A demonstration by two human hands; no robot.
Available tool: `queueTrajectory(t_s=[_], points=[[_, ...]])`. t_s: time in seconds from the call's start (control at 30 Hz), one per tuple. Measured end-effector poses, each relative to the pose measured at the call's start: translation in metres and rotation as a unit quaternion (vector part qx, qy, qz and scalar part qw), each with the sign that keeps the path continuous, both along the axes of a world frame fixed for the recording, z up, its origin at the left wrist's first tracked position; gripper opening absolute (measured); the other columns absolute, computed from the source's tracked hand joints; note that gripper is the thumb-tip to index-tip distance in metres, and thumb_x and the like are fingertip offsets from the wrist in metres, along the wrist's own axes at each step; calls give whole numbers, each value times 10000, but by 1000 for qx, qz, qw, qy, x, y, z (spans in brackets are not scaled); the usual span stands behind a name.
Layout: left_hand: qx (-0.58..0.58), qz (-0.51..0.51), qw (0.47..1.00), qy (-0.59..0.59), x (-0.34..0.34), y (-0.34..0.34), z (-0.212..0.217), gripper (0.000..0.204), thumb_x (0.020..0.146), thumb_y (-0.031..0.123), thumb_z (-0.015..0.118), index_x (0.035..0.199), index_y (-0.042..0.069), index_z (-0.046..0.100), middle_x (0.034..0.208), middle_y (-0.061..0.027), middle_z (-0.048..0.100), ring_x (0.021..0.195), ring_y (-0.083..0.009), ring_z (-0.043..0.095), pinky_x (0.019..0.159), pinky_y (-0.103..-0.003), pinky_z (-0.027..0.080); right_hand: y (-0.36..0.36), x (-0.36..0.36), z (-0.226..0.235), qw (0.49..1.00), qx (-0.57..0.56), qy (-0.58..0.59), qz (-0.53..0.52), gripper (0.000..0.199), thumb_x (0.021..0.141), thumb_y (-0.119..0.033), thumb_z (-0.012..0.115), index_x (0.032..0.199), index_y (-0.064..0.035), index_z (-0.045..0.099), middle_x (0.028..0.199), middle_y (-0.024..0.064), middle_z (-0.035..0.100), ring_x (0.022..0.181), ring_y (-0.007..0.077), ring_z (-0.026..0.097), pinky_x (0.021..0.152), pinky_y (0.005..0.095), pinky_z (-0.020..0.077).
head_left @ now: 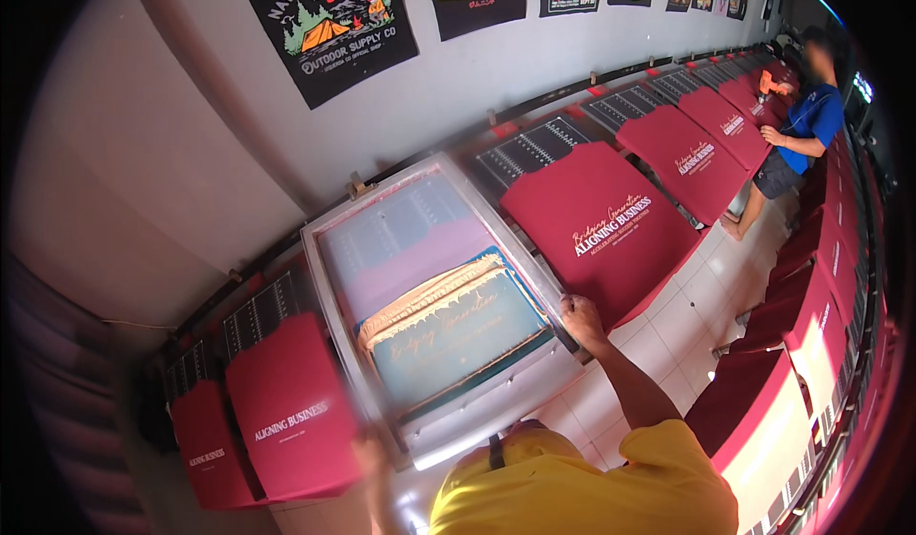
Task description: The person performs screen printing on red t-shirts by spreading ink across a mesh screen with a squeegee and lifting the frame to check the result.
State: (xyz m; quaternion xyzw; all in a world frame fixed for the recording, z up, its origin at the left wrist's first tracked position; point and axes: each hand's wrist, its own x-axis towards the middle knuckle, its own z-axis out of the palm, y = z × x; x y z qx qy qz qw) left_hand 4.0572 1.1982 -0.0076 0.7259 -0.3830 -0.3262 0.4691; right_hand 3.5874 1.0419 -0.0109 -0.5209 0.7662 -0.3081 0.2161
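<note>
A silk-screen printing frame (448, 184) with metal edges lies tilted over one of the stations in front of me. Its blue-green stencil (458, 335) has a thick band of cream ink (434, 297) along its far edge. My right hand (580, 320) is closed around the frame's right edge near its front corner. My left hand (373, 451) is smeared by motion beside the frame's front left corner, and its fingers cannot be made out. To the right of the frame a dark red shirt (592, 235) with white and gold lettering lies flat.
More dark red shirts (294, 406) lie on the stations to the left and right. A rail (563, 92) runs along the wall behind them. Farther right, a co-worker in a blue shirt (818, 115) stands by the row, near an orange tool (771, 84). Another row of shirts (754, 373) stands across the tiled floor (668, 339).
</note>
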Motion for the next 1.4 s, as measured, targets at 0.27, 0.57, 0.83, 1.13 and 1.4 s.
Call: queueTrajectory(t_s=[0.27, 0.57, 0.83, 1.13, 1.4], points=[[-92, 21, 995, -35, -5, 7, 7, 266, 983, 209, 544, 817, 6, 588, 722, 28, 493, 706, -100, 442, 622, -296, 357, 4, -14, -21, 995, -68, 65, 27, 364, 968, -271, 489, 874, 23, 682, 876, 254, 673, 876, 458, 642, 796, 501, 508], [-3, 68, 995, -73, -9, 1, -31, 365, 965, 291, 507, 930, -63, 590, 766, -157, 589, 727, -247, 562, 696, -425, 455, 2, -24, -45, 994, -74, 15, 78, 320, 946, -197, 496, 916, 55, 692, 862, 264, 681, 840, 432, 665, 768, 461, 510], [61, 112, 983, -133, -34, 14, 38, 375, 949, 289, 509, 841, -47, 635, 705, -194, 623, 676, -314, 605, 678, -462, 462, -12, -25, -60, 992, -70, -55, 92, 355, 941, -237, 498, 897, 62, 683, 828, 266, 668, 809, 364, 679, 765, 440, 508], [95, 114, 968, -202, -27, 9, 24, 414, 926, 369, 530, 915, -6, 706, 872, -268, 682, 862, -398, 679, 761, -458, 504, -26, -33, -54, 991, -8, -67, 118, 348, 948, -251, 506, 898, 29, 707, 934, 274, 682, 941, 448, 645, 841, 487, 504], [16, 132, 970, -206, -32, 17, 25, 353, 917, 301, 577, 844, -31, 671, 652, -105, 522, 655, -199, 522, 605, -395, 410, -23, -23, -60, 991, -37, -60, 113, 340, 945, -238, 507, 871, 37, 693, 902, 278, 674, 894, 456, 642, 816, 505, 498]])
